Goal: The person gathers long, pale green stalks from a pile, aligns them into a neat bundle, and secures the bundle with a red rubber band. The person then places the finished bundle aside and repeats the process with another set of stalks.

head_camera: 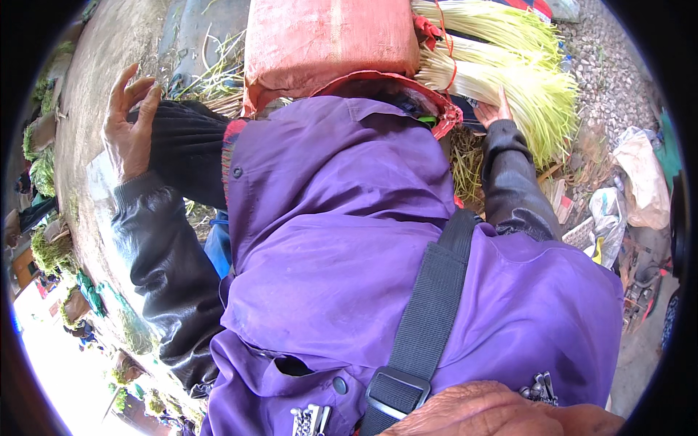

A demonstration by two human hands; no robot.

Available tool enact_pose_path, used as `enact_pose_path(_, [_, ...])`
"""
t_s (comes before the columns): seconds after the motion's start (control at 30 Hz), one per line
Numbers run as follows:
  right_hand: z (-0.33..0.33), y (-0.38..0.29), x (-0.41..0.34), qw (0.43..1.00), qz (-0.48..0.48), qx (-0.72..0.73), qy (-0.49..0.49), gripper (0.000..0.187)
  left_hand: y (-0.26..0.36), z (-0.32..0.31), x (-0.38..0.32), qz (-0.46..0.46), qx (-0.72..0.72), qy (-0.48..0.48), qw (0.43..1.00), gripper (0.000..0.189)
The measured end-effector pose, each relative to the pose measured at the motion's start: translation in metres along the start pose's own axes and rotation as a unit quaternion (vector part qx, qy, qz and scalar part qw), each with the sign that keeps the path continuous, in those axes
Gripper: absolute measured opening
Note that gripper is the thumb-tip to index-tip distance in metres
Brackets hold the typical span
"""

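My left hand (131,122) is raised at the left, beside my dark trouser leg, with bent fingers apart and nothing in it. At the upper right, my right hand (493,113) rests against the near side of a bundle of pale yellow-green leafy stalks (512,92), its thumb and fingers spread. A thin red tie (451,68) runs around the white ends of the stalks. More of the same stalks (496,22) lie just beyond. Before me stands a large block-shaped bundle wrapped in faded red woven fabric (332,41).
Loose green stalks (218,71) are scattered left of the red bundle. Gravel (611,65) covers the ground at the right, near white plastic bags (643,174). A black strap (431,310) crosses my purple jacket (327,272). Green bundles (49,250) line the far left.
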State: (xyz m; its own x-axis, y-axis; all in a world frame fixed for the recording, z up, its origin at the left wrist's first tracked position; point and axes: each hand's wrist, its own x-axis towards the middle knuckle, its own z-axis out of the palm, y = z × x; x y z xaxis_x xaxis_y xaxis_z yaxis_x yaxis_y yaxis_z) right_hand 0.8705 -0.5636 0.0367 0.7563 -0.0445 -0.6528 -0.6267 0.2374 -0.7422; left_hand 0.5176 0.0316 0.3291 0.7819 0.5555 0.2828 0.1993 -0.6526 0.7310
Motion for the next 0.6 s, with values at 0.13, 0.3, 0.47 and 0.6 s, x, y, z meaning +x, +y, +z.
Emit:
enact_pose_path(0.13, [-0.015,0.0,0.015,0.995,-0.005,0.092,0.038,0.101,0.002,-0.001,0.001,0.004,0.014,0.005,1.0,0.051])
enact_pose_path(0.3, [-0.025,-0.005,0.021,0.976,-0.041,0.208,0.045,0.098,0.005,0.003,0.003,0.002,0.015,0.0,1.0,0.05])
enact_pose_path(0.47, [-0.001,-0.03,0.038,0.983,-0.077,0.163,0.042,0.088,0.009,0.01,0.003,0.023,0.022,-0.006,0.999,0.048])
enact_pose_path(0.6, [0.004,-0.047,0.06,0.984,-0.112,0.096,0.1,0.087,0.014,0.015,0.006,0.008,0.02,-0.027,0.999,0.047])
